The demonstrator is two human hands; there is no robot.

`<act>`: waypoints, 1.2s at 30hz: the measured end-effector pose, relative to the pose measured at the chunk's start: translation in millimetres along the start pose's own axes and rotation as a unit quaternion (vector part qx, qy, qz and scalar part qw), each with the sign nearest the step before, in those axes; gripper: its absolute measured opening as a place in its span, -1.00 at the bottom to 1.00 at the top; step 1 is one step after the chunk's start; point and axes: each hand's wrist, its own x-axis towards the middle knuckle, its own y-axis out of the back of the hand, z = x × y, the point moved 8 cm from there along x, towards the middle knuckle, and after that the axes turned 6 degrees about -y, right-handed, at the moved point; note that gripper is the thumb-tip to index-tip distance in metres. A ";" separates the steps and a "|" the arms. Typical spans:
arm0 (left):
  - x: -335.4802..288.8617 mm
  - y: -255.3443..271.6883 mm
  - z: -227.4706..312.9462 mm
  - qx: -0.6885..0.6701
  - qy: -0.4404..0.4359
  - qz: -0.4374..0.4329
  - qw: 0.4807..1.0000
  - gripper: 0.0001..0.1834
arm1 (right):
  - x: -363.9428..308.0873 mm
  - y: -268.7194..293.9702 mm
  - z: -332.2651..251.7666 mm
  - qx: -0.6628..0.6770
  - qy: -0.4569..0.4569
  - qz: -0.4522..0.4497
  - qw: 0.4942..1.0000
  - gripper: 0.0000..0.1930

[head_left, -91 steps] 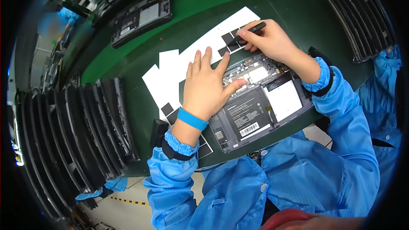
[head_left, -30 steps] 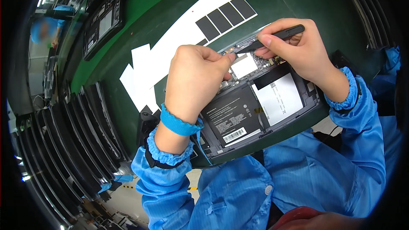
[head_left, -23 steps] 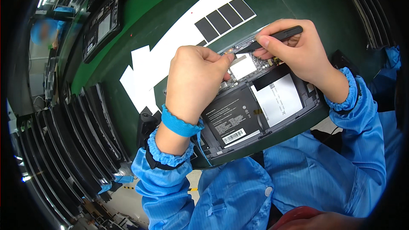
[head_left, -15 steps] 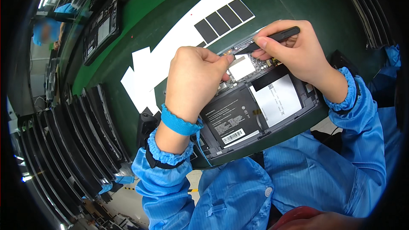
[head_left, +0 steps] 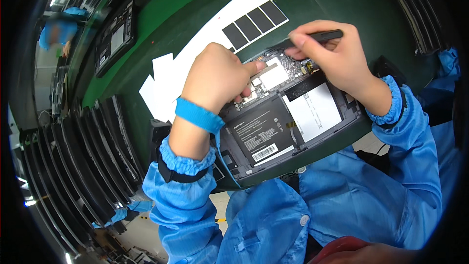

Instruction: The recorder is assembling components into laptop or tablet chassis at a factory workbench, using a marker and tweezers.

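An opened laptop base (head_left: 348,111) lies in front of me. Its black battery (head_left: 264,132) and a white-covered panel (head_left: 318,113) face up. Beyond them is the circuit board (head_left: 294,70), with a pale square plate (head_left: 274,75). My right hand (head_left: 337,54) is closed on black tweezers (head_left: 330,35), held low over the board's far edge; their tips are blurred. My left hand (head_left: 215,78), with a blue wrist strap (head_left: 198,115), rests over the board's left part. Its thumb and fingers are drawn together beside the pale plate; whatever is between them is hidden.
White sheets (head_left: 195,58) lie on the green table beyond the laptop, one bearing several black rectangles (head_left: 248,27). Another opened laptop base (head_left: 116,39) sits at far left. Dark panels stand in racks at left (head_left: 83,161) and far right (head_left: 410,5). A person (head_left: 57,34) is at upper left.
My left hand has drawn back leftward, away from the tweezers' tips. The tweezers have swung flatter along the board's far edge. The laptop appears slightly farther left in view.
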 end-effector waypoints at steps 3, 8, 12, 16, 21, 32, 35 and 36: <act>-4.0 -2.3 -10.3 -0.020 -0.042 0.013 0.999 -0.59 | 0.1 6.7 -5.2 0.024 0.019 0.035 0.999 -0.80; -96.6 39.2 -16.7 -0.189 -0.206 0.147 0.949 -0.76 | 7.8 15.6 1.9 0.075 -0.013 0.019 0.997 -0.74; -176.4 65.8 -94.8 -0.153 -0.172 0.380 0.896 -0.81 | 6.5 13.3 -2.3 0.089 -0.045 0.014 0.995 -0.72; -181.1 56.4 -138.6 0.024 -0.122 0.388 0.913 -0.82 | -16.3 -41.2 -39.1 -0.014 -0.034 -0.093 0.995 -0.75; -162.4 32.7 -145.4 0.145 -0.146 0.378 0.903 -0.46 | -5.1 -174.1 -43.7 -0.180 0.080 -0.175 0.965 -0.76; -156.0 32.2 -142.4 0.205 -0.128 0.383 0.892 -0.27 | 17.5 -225.5 -19.8 -0.254 0.105 -0.108 0.955 -0.75; -155.6 32.8 -143.3 0.206 -0.123 0.380 0.893 -0.27 | 17.4 -221.9 -15.3 -0.176 0.087 -0.103 0.975 -0.76; -156.3 32.8 -142.8 0.208 -0.123 0.380 0.893 -0.27 | 17.9 -218.5 -12.6 -0.119 0.064 -0.099 0.986 -0.76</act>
